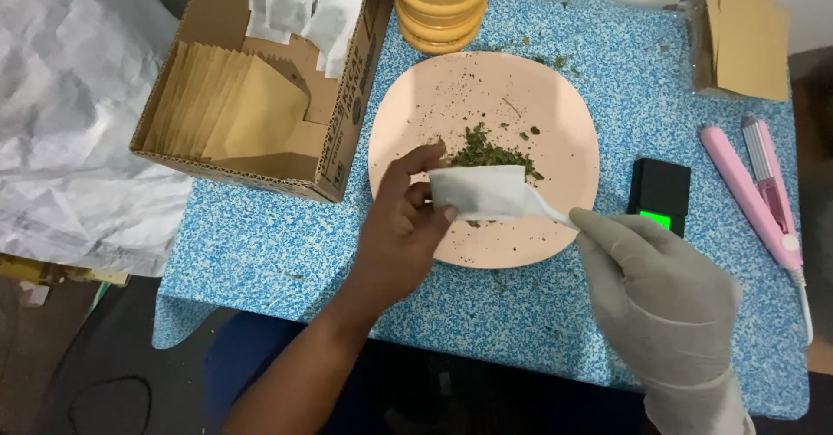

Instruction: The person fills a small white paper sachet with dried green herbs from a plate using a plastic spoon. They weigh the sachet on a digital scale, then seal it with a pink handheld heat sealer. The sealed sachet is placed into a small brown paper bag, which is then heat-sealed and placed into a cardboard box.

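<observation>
A cardboard box [334, 97] of brown envelopes sits left. The left hand [401, 227] pinches a white filter bag [479, 192] open over the pink plate [555, 114]; the gloved right hand [651, 292] grips a white spoon [548, 211] entering it. Loose dried herb [488, 150] remains on the plate, so filling looks unfinished.

White sachet [479, 192] above pink plate [555, 114]

Left hand [403, 222] pinching — right hand [651, 292] gloved, gripping

Matt paper sachet [477, 192], smooth plastic plate [555, 123], dry flaky herbs [488, 150], speckled tabletop [260, 244].
</observation>
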